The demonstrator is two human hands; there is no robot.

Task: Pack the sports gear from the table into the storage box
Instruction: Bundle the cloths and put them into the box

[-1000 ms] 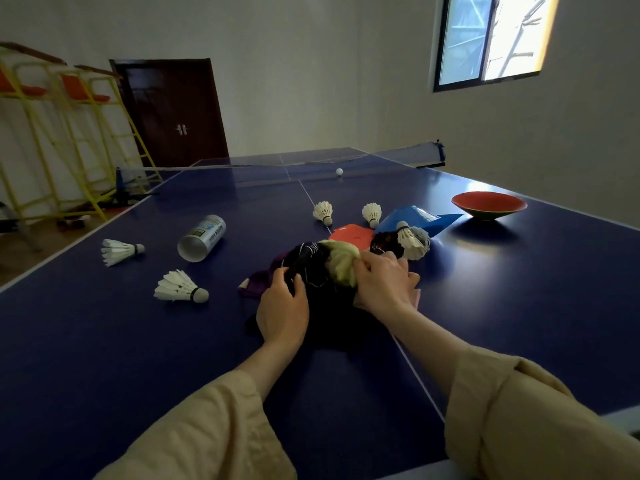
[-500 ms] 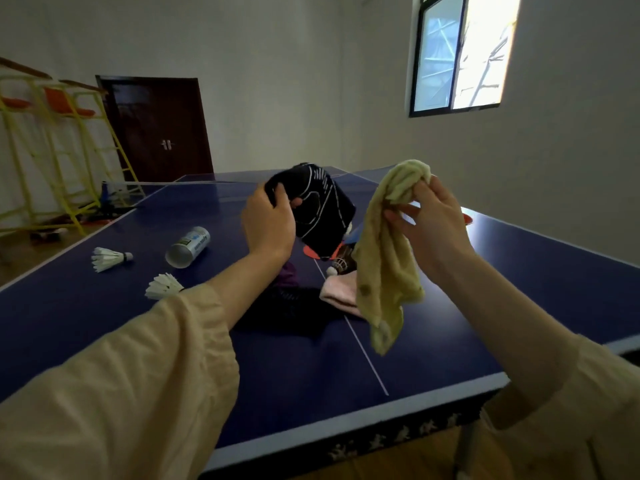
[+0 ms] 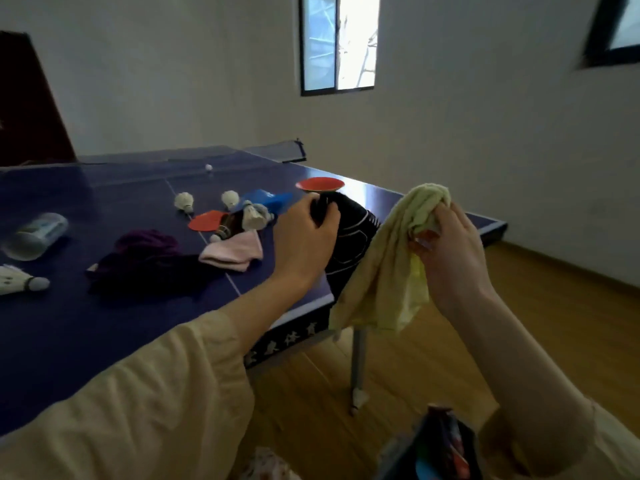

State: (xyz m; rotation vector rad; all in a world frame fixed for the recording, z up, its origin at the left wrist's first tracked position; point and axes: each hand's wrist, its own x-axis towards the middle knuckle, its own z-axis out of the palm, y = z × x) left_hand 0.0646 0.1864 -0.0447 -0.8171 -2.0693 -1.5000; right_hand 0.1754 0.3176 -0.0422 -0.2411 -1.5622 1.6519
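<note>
My left hand [image 3: 304, 239] grips a black garment with white lines [image 3: 349, 244] above the table's near right corner. My right hand [image 3: 450, 258] holds a pale yellow towel [image 3: 388, 271] that hangs beyond the table edge over the floor. On the blue table [image 3: 104, 323] lie a dark purple cloth [image 3: 145, 261], a pink cloth [image 3: 232, 252], a red paddle [image 3: 206, 221], several shuttlecocks [image 3: 183, 201] and a shuttlecock tube [image 3: 34, 235]. A dark container with colourful things [image 3: 440, 445] shows at the bottom edge, blurred.
A red bowl [image 3: 320, 184] and a blue object [image 3: 266, 199] sit near the table's right side. A white ball [image 3: 208, 167] rests by the net [image 3: 273, 154]. A table leg [image 3: 358, 368] stands on the wooden floor [image 3: 554, 323] to the right.
Both hands lifted the black garment and the yellow towel off the pile, then carried them right past the table's corner. My view has turned right and down toward the floor.
</note>
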